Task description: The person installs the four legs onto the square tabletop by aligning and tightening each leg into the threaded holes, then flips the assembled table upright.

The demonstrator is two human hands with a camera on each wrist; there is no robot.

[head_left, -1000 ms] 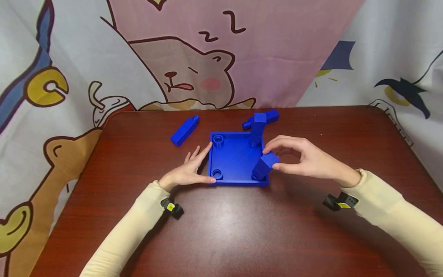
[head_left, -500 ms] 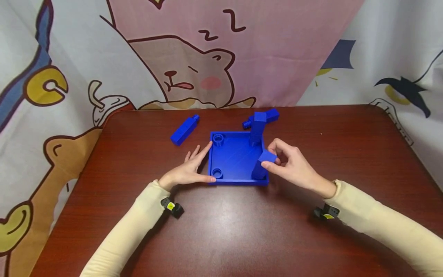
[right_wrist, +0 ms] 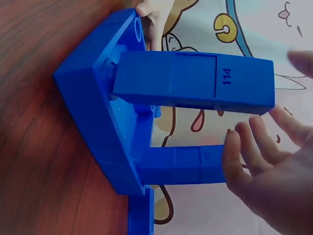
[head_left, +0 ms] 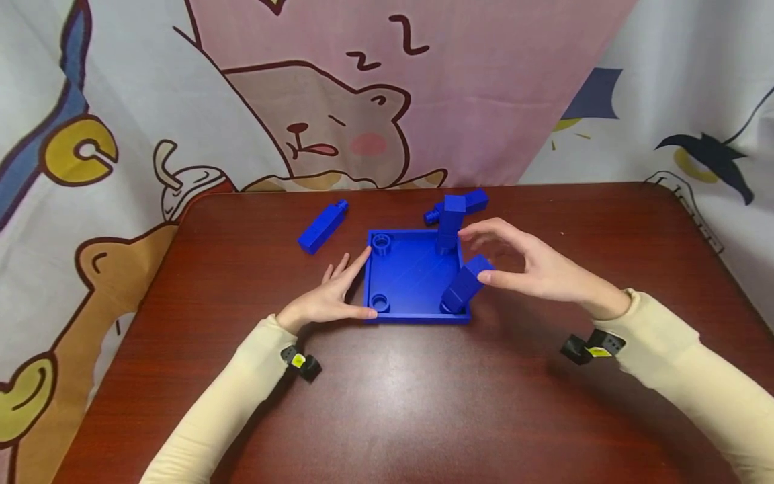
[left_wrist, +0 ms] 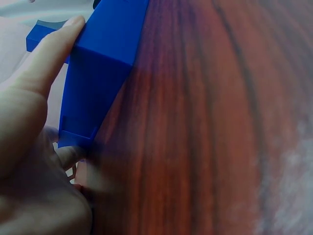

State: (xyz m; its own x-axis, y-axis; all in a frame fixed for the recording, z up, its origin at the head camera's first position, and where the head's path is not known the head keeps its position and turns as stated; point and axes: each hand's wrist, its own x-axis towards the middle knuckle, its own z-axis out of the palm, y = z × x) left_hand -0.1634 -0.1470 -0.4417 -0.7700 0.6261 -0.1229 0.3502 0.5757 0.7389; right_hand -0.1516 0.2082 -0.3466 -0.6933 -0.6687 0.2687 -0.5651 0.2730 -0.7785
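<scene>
A square blue tray-like base [head_left: 414,318] with raised rims and round threaded sockets lies on the table. My left hand [head_left: 323,301] rests at its left side, thumb and forefinger spread straight along the rim. A blue square leg [head_left: 464,286] stands in the near right socket, tilting to the right. My right hand [head_left: 529,265] is around the leg's top with fingers spread; in the right wrist view the thumb [right_wrist: 301,62] is apart from the leg's end. Another blue leg [head_left: 451,218] stands upright in the far right corner.
Two loose blue legs with threaded ends lie on the brown table [head_left: 387,403]: one leg [head_left: 323,226] behind the base to the left, the other leg [head_left: 476,200] behind the upright one. A printed cloth [head_left: 471,94] hangs behind the table.
My right hand closed on the leg's top with a turned wrist half a second ago, then let its fingers spread again. The leg leans further right. The left hand has not moved.
</scene>
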